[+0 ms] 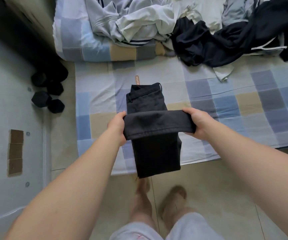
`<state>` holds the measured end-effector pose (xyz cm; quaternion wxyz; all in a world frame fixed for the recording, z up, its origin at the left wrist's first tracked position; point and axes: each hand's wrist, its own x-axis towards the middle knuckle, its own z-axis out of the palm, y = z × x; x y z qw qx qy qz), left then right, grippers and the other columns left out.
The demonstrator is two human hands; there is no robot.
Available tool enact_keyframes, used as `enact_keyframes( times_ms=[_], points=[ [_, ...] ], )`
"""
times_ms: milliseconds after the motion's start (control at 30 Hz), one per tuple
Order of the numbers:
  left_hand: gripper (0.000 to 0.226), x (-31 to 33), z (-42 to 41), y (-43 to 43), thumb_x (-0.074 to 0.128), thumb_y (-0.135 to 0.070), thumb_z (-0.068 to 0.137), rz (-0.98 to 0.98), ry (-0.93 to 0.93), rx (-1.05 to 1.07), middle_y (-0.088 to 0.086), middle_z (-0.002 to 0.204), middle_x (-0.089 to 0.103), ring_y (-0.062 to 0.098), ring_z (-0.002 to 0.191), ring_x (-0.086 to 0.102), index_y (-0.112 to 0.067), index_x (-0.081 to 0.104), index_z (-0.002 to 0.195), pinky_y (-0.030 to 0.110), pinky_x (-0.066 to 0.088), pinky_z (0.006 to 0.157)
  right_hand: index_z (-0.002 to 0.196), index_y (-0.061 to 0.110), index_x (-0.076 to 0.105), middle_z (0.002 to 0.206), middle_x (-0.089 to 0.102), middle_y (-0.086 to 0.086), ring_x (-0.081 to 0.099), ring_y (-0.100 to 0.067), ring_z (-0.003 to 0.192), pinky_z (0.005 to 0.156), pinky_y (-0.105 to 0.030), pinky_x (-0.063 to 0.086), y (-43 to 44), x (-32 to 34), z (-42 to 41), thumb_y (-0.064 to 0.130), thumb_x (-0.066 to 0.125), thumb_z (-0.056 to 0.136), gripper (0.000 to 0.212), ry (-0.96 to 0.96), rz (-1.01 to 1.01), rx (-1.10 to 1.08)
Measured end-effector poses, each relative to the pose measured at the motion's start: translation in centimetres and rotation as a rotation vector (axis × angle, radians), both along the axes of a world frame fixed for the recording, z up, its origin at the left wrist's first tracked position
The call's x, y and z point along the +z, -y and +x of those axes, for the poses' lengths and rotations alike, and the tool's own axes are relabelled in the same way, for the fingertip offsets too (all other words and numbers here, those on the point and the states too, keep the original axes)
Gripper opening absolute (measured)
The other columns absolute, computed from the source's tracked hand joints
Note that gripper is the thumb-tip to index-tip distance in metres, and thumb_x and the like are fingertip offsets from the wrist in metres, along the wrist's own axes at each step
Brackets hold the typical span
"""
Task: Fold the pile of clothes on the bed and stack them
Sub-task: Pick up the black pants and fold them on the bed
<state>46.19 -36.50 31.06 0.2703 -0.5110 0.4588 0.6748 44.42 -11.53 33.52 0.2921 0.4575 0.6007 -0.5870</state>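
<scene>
Black trousers [145, 103] lie centre frame on the bed [243, 94]; my left hand [118, 125] and right hand [197, 122] grip the hem ends, fingers [187, 110] clenched on cloth, so the fold lands square.

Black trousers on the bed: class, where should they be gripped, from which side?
Grip the lifted end of the black fabric trousers at both side edges, left hand and right hand from opposite sides: that end is a wide, flat band.
</scene>
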Motion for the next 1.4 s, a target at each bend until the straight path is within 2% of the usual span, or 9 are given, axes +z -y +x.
enact_keyframes(
  times_ms=[200, 300, 467, 600, 767, 967, 1133, 1233, 1400],
  points=[
    [0.027, -8.9, -9.8, 0.2, 0.051, -0.033, 0.103, 0.041, -0.007, 0.028, 0.008, 0.104, 0.075, 0.027, 0.084, 0.074, -0.014, 0.066, 0.114, 0.036, 0.06, 0.056, 0.095, 0.02, 0.061, 0.095, 0.068, -0.003, 0.065, -0.019, 0.081, 0.064, -0.036, 0.054, 0.9, -9.6, -9.4, 0.035, 0.063, 0.096, 0.014, 0.093, -0.06, -0.082],
    [0.024, -12.7, -14.0, -0.4, 0.05, -0.033, 0.104, 0.074, -0.027, 0.044, 0.006, 0.109, 0.073, 0.024, 0.089, 0.071, -0.017, 0.065, 0.114, 0.036, 0.059, 0.067, 0.095, 0.015, 0.061, 0.099, 0.067, -0.006, 0.066, -0.021, 0.085, 0.068, -0.037, 0.057, 0.9, -14.3, -13.4, 0.031, 0.062, 0.097, 0.016, 0.081, -0.133, -0.215],
    [0.051, -18.1, -16.5, -0.6, 0.041, -0.05, 0.105, 0.11, -0.108, 0.022, 0.007, 0.142, 0.058, 0.03, 0.126, 0.059, -0.024, 0.042, 0.149, 0.046, 0.047, 0.102, 0.143, 0.007, 0.044, 0.138, 0.059, -0.011, 0.066, -0.033, 0.11, 0.085, -0.047, 0.055, 0.2, -19.8, -16.4, 0.042, 0.05, 0.101, 0.055, -0.074, -0.334, -0.345],
    [0.056, -20.2, -13.5, -1.3, 0.044, -0.054, 0.103, 0.056, -0.092, -0.016, 0.003, 0.146, 0.054, 0.028, 0.125, 0.059, -0.027, 0.039, 0.152, 0.043, 0.049, 0.096, 0.148, 0.013, 0.041, 0.14, 0.058, -0.007, 0.063, -0.034, 0.118, 0.094, -0.05, 0.052, -0.7, -21.5, -14.3, 0.047, 0.05, 0.101, 0.059, -0.028, -0.388, -0.222],
    [0.048, -22.0, -5.0, -2.7, 0.057, -0.043, 0.1, -0.223, 0.034, -0.283, -0.005, 0.121, 0.063, 0.016, 0.102, 0.061, -0.019, 0.05, 0.141, 0.04, 0.05, 0.094, 0.135, 0.015, 0.054, 0.131, 0.064, -0.005, 0.062, -0.026, 0.116, 0.093, -0.045, 0.052, -2.9, -23.3, -7.2, 0.042, 0.053, 0.101, 0.043, 0.106, -0.15, 0.029],
    [0.084, -25.0, 5.0, -3.7, 0.075, -0.037, 0.087, -0.462, 0.165, -0.495, 0.004, 0.157, 0.038, 0.028, 0.137, 0.045, -0.018, 0.028, 0.154, 0.044, 0.04, 0.112, 0.156, 0.018, 0.027, 0.158, 0.033, -0.01, 0.044, -0.03, 0.135, 0.11, -0.044, 0.04, -5.2, -27.4, 2.2, 0.028, 0.066, 0.095, 0.073, 0.158, 0.258, 0.396],
    [0.068, -28.0, 10.1, -4.6, 0.081, -0.039, 0.078, -0.389, 0.191, -0.541, -0.007, 0.124, 0.061, 0.021, 0.109, 0.061, -0.018, 0.044, 0.132, 0.039, 0.05, 0.096, 0.145, 0.016, 0.035, 0.139, 0.052, -0.003, 0.055, -0.023, 0.116, 0.08, -0.033, 0.048, -5.5, -30.8, 7.4, 0.024, 0.075, 0.087, 0.071, 0.226, 0.124, 0.413],
    [0.057, -28.7, 11.5, -4.9, 0.083, -0.035, 0.078, -0.322, 0.195, -0.56, -0.006, 0.115, 0.064, 0.022, 0.106, 0.063, -0.02, 0.053, 0.124, 0.041, 0.053, 0.095, 0.14, 0.016, 0.041, 0.135, 0.057, -0.001, 0.058, -0.024, 0.116, 0.095, -0.042, 0.05, -5.5, -31.8, 9.2, 0.034, 0.085, 0.067, 0.087, 0.225, 0.136, 0.435],
    [0.043, -27.4, 14.5, -4.8, 0.083, -0.031, 0.074, -0.229, 0.285, -0.559, 0.004, 0.11, 0.073, 0.026, 0.1, 0.069, -0.012, 0.07, 0.11, 0.044, 0.056, 0.096, 0.122, 0.012, 0.061, 0.103, 0.066, -0.002, 0.06, -0.013, 0.082, 0.061, -0.025, 0.043, -5.7, -29.9, 12.4, 0.021, 0.074, 0.089, 0.037, 0.335, 0.12, 0.507]
  ],
)
